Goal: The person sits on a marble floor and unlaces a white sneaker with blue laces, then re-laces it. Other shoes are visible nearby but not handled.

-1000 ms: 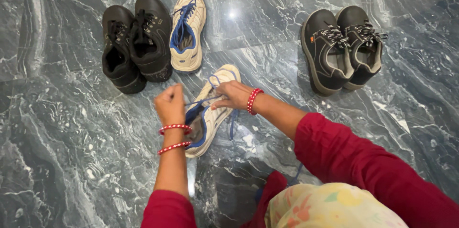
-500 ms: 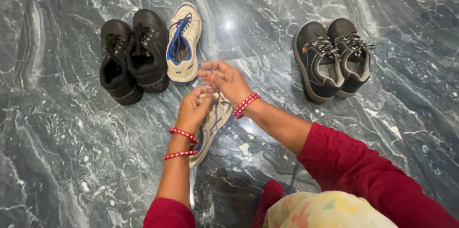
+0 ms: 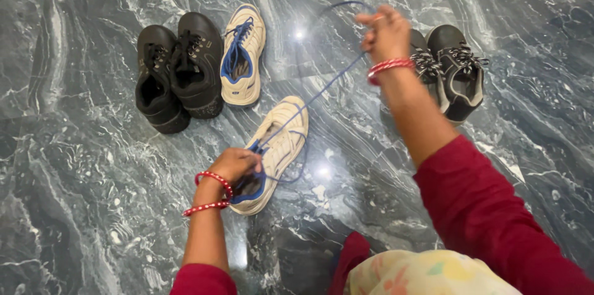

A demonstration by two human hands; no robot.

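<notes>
So the cream sneaker (image 3: 279, 146) with blue lining sits on the grey marble floor (image 3: 80, 208), toe pointing up and away. The left hand (image 3: 234, 165) is clamped down on its tongue area, fingers curled around the shoe's opening. The right hand (image 3: 387, 30) is raised high, pinching the blue lace (image 3: 315, 95), which runs taut from the shoe up to the fingers and loops over the top. The matching sneaker (image 3: 242, 55) lies just beside a pair of black shoes (image 3: 178, 72). Another dark pair with speckled laces (image 3: 450, 69) sits behind the right wrist.
</notes>
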